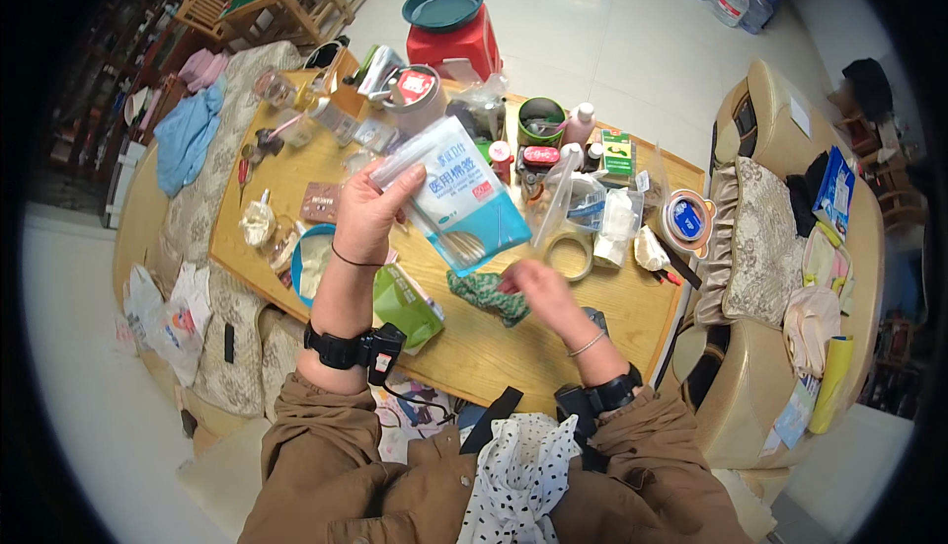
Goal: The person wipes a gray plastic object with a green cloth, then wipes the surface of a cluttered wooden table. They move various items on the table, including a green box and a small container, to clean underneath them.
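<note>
A white and blue plastic packet of cotton swabs (463,207) is pinched by its upper left corner between the thumb and fingers of my left hand (374,207). Swab tips show through its clear lower part, and it bears writing. My right hand (544,292) is slightly blurred, its fingers bent at the right end of a crumpled green patterned cloth (481,296). Whether those fingers grip the cloth or only hover over it cannot be told. A green packet (406,307) lies to the left of the cloth, partly behind my left wrist.
The wooden table (474,366) carries a roll of tape (570,257), a clear plastic box (621,218), a round lidded tub (685,218), a green cup (541,120) and a blue-rimmed bowl (300,266). Sofas flank it. Beyond its far edge stands a red stool (452,44) with a basin (443,5).
</note>
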### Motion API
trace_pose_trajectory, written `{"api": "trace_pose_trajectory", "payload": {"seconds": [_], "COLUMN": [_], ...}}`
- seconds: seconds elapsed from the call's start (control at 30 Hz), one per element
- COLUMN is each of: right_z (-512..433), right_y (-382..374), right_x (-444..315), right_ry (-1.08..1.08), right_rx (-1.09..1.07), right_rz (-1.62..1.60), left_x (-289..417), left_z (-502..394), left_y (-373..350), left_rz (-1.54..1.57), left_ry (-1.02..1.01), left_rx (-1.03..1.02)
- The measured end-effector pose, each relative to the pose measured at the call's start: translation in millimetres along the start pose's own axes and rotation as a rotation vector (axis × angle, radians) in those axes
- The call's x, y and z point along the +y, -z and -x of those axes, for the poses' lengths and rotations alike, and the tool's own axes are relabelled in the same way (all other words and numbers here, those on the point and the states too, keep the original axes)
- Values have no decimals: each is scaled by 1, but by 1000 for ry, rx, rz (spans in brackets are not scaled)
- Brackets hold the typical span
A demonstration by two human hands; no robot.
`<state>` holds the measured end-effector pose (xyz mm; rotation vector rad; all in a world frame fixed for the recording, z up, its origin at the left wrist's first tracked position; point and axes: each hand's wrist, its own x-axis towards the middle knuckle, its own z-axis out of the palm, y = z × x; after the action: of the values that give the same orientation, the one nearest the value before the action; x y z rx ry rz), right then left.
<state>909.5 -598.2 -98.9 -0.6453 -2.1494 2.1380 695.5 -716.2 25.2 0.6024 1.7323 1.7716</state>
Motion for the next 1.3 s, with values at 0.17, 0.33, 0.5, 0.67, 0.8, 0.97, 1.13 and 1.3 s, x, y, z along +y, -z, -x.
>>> {"api": "trace_pose_trajectory", "payload": {"seconds": [0.17, 0.33, 0.5, 0.67, 0.8, 0.97, 1.13, 1.3], "right_z": [22, 30, 26, 17, 13, 11, 9, 9], "right_y": [5, -26, -29, -38, -38, -38, -36, -39], "right_x": [-38, -57, -55, -48, -44, -40, -41, -44], "right_ry": [49, -10, -66, 98, 110, 112, -75, -75], "right_rx": [14, -162, -127, 116, 137, 76, -74, -63], "right_rz": [-424, -363, -428, -231, -57, 30, -234, -204], "left_x": [-19, -38, -68, -89, -96, -98, -93, -87], "left_z": [44, 85, 112, 118, 117, 116, 112, 110], "left_y": [1, 0, -9, -16, -14, -10, -2, -6], "left_rz": [-59, 111, 296, 292, 344, 269, 385, 419], "left_ry": [164, 301, 231, 253, 190, 172, 223, 280], "left_rx": [-31, -72, -178, -92, -10, 62, 60, 45]}}
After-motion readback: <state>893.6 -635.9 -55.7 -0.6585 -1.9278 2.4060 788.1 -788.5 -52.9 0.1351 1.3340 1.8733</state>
